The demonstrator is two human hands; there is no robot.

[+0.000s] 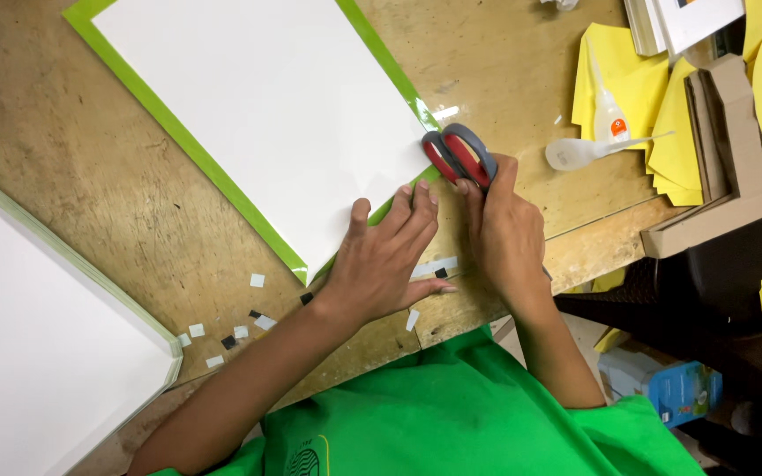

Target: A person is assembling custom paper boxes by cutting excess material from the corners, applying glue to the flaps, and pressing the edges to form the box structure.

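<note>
Green cloth of the person's shirt (pixel 451 414) fills the near edge, and both forearms reach forward from it over the wooden counter (pixel 90 176). Small paper scraps (pixel 227 335), white and black, lie scattered on the counter just left of the left forearm, and a few more sit between the two wrists.

The left hand (pixel 385 256) lies flat, fingers spread, pressing on the near corner of a white sheet (pixel 275 115) that has a bright green border — an open grip, holding nothing, only bearing down. The right hand (pixel 500 234) is just beside it, touching or nearly so at the fingers. Its grip is closed around a pair of scissors (pixel 459 157) with red and grey handles; the handles stick out beyond the fingertips on the far side, right at the sheet's green edge. The blades are hidden under the hand, so how they stand cannot be told.

To the left, a second white board (pixel 37 353) with a pale green rim covers the near left corner. Farther right, well apart from the hands, a clear glue bottle (pixel 579 152) lies on its side, a small one (pixel 608 119) just behind it on yellow paper (pixel 628 70). A cardboard corner piece (pixel 720 159) rests beside that — more yellow sheets lie beyond.
</note>
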